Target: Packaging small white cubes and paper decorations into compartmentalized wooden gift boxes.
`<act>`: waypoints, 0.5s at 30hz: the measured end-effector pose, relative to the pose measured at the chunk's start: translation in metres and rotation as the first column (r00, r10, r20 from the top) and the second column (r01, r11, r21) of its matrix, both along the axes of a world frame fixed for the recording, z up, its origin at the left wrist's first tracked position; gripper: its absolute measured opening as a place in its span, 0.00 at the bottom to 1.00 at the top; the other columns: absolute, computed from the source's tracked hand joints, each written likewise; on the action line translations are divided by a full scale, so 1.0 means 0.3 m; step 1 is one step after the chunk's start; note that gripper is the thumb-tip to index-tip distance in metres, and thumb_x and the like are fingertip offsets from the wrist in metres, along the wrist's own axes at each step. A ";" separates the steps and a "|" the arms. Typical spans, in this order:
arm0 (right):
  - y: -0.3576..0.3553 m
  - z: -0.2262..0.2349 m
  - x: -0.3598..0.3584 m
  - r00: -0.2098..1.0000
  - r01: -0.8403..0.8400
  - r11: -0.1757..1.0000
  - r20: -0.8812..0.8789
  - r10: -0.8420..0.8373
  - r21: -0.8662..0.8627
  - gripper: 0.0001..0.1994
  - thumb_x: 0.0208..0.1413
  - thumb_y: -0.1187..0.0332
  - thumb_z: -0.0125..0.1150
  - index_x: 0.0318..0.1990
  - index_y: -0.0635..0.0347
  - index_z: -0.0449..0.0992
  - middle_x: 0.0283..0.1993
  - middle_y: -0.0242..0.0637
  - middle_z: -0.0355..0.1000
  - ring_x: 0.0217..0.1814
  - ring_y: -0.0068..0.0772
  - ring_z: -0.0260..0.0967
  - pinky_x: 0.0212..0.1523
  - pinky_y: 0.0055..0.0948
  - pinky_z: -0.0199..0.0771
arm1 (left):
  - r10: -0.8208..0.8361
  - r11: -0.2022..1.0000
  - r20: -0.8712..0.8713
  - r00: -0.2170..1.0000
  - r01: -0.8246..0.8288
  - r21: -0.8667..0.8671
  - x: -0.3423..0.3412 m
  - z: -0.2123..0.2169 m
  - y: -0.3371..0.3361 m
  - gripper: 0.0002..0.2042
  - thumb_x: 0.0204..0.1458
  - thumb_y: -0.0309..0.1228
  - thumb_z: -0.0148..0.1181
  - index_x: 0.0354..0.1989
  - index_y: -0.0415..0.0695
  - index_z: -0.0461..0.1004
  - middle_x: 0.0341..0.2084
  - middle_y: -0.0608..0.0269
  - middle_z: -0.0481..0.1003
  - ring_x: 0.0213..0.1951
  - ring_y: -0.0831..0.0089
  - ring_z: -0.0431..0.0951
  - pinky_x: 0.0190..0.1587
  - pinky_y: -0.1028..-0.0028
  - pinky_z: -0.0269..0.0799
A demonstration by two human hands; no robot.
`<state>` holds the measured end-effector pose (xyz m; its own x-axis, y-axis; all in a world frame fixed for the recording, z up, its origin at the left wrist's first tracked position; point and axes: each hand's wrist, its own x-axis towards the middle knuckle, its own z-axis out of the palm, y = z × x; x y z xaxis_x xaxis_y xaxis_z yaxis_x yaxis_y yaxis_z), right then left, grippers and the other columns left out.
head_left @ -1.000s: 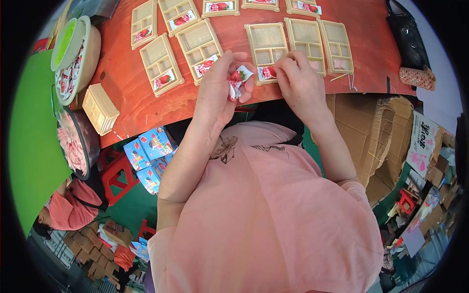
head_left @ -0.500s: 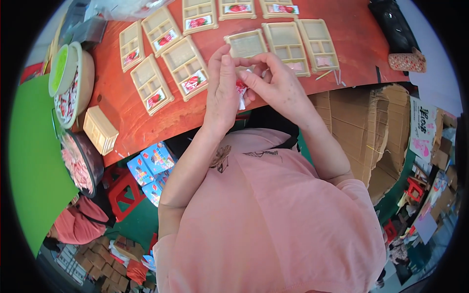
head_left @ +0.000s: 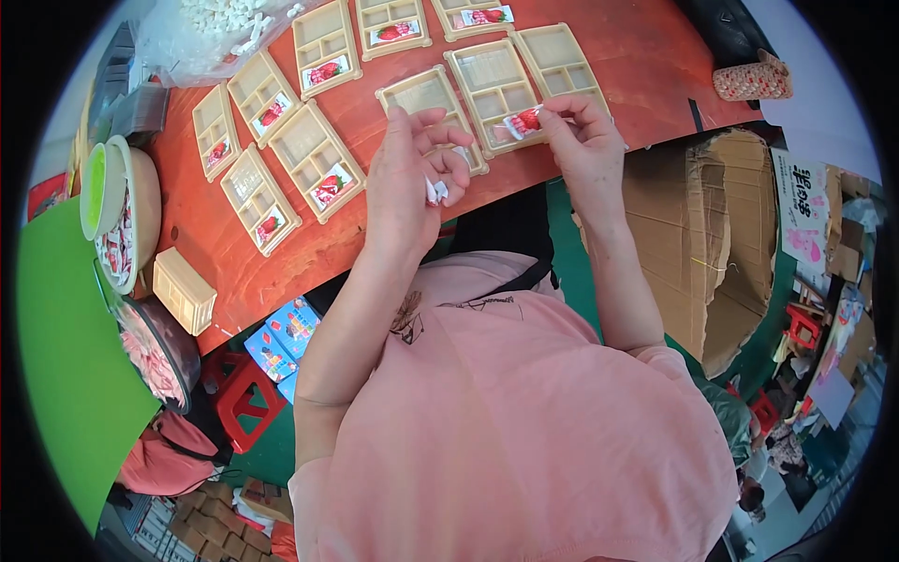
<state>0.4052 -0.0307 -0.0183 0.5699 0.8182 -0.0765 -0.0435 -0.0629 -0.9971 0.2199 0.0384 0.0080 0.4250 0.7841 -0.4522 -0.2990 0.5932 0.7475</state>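
Several cream compartment trays lie on a red-brown table. Many hold a small white sachet with a red fruit picture. My left hand hovers over the table's near edge, fingers curled around a few white sachets. My right hand pinches one red-and-white sachet at the lower compartment of a tray. The tray under my left hand's fingertips shows no sachet.
A bowl of sachets with a green lid sits at the table's left end, beside a small cream box. A bag of white pieces lies at the far left. Cardboard stands at right, a red stool below.
My hands have separated. The right hand carried one sachet right to a tray, while the left stayed near the table edge with the remaining sachets. The view shifted.
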 end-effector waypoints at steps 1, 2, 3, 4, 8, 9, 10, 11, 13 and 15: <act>0.000 -0.022 0.002 1.000 0.003 1.000 -0.001 -0.003 -0.001 0.05 0.63 0.75 0.64 0.45 0.62 0.78 0.41 0.28 0.77 0.38 0.13 0.73 0.40 0.17 0.73 | 0.008 0.997 0.054 0.999 -0.004 -0.077 -0.002 -0.002 0.006 0.28 0.73 0.52 0.34 0.54 0.35 0.66 0.34 0.51 0.76 0.24 0.71 0.74 0.20 0.75 0.64; 0.002 -0.052 -0.004 0.999 -0.007 1.000 0.052 0.007 0.011 0.06 0.63 0.75 0.64 0.45 0.63 0.78 0.40 0.27 0.77 0.38 0.11 0.72 0.38 0.17 0.73 | 0.023 0.988 0.104 0.994 -0.007 -0.152 -0.006 -0.004 0.011 0.27 0.74 0.52 0.34 0.52 0.36 0.67 0.34 0.51 0.76 0.26 0.70 0.76 0.22 0.73 0.66; 0.000 -0.074 -0.010 0.994 -0.019 1.000 0.106 0.016 0.022 0.06 0.62 0.74 0.65 0.44 0.63 0.78 0.40 0.27 0.77 0.37 0.10 0.71 0.36 0.17 0.72 | 0.022 0.989 0.102 0.995 -0.007 -0.151 -0.009 -0.006 0.014 0.27 0.74 0.52 0.34 0.52 0.36 0.67 0.34 0.51 0.76 0.26 0.70 0.76 0.22 0.73 0.66; -0.004 -0.088 -0.013 0.988 -0.009 1.000 0.155 0.012 -0.017 0.07 0.60 0.73 0.67 0.43 0.62 0.78 0.41 0.30 0.76 0.35 0.16 0.73 0.34 0.22 0.73 | 0.036 0.980 0.170 0.985 -0.001 -0.201 -0.012 -0.007 0.016 0.27 0.73 0.51 0.34 0.50 0.37 0.68 0.35 0.50 0.77 0.29 0.68 0.76 0.25 0.72 0.68; -0.022 -0.011 -0.042 0.732 0.000 0.993 0.677 0.079 -0.116 0.08 0.59 0.71 0.67 0.44 0.59 0.79 0.44 0.35 0.74 0.34 0.31 0.77 0.34 0.31 0.77 | 0.140 0.937 0.170 0.975 -0.075 -0.342 -0.018 0.017 0.015 0.27 0.73 0.52 0.37 0.47 0.37 0.71 0.37 0.48 0.78 0.34 0.62 0.78 0.32 0.67 0.72; -0.027 -0.007 -0.046 0.647 -0.003 0.996 0.759 0.069 -0.088 0.08 0.58 0.72 0.66 0.45 0.58 0.79 0.46 0.37 0.72 0.35 0.38 0.77 0.35 0.36 0.78 | 0.141 0.936 0.168 0.976 -0.077 -0.343 -0.023 0.010 0.015 0.27 0.73 0.52 0.37 0.47 0.37 0.71 0.37 0.48 0.78 0.34 0.62 0.78 0.32 0.67 0.72; -0.030 -0.007 -0.049 0.554 -0.010 0.998 0.831 0.055 -0.060 0.08 0.58 0.72 0.65 0.45 0.57 0.79 0.47 0.39 0.71 0.36 0.45 0.77 0.35 0.40 0.79 | 0.132 0.938 0.210 0.969 -0.054 -0.341 -0.031 -0.003 0.017 0.27 0.72 0.52 0.37 0.47 0.37 0.71 0.38 0.47 0.78 0.35 0.61 0.78 0.33 0.67 0.73; -0.032 -0.010 -0.052 0.556 -0.012 0.998 0.829 0.057 -0.060 0.08 0.58 0.72 0.65 0.45 0.57 0.79 0.47 0.39 0.71 0.36 0.45 0.77 0.35 0.40 0.79 | 0.122 0.940 0.251 0.960 -0.031 -0.339 -0.036 -0.009 0.021 0.27 0.72 0.53 0.38 0.47 0.36 0.71 0.38 0.46 0.78 0.36 0.60 0.79 0.34 0.66 0.75; -0.040 -0.021 -0.057 0.398 -0.078 0.983 0.899 0.182 -0.165 0.09 0.56 0.75 0.63 0.45 0.58 0.78 0.48 0.38 0.71 0.38 0.45 0.78 0.35 0.41 0.79 | 0.122 0.935 0.284 0.951 -0.015 -0.353 -0.030 -0.011 0.027 0.29 0.72 0.54 0.38 0.47 0.36 0.71 0.40 0.44 0.78 0.39 0.57 0.80 0.37 0.64 0.76; -0.040 -0.022 -0.065 0.376 -0.066 0.979 0.904 0.202 -0.191 0.10 0.55 0.76 0.63 0.45 0.58 0.78 0.48 0.38 0.71 0.38 0.44 0.78 0.35 0.40 0.79 | 0.125 0.930 0.312 0.942 -0.002 -0.366 -0.015 0.001 0.029 0.30 0.71 0.55 0.37 0.48 0.36 0.71 0.42 0.42 0.78 0.41 0.55 0.80 0.40 0.62 0.78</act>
<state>0.3856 -0.0428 -0.0251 0.2308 0.9154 0.3299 0.9094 -0.0824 -0.4076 0.2155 0.0472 0.0084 0.5504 0.6270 -0.5513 -0.5341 0.7720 0.3447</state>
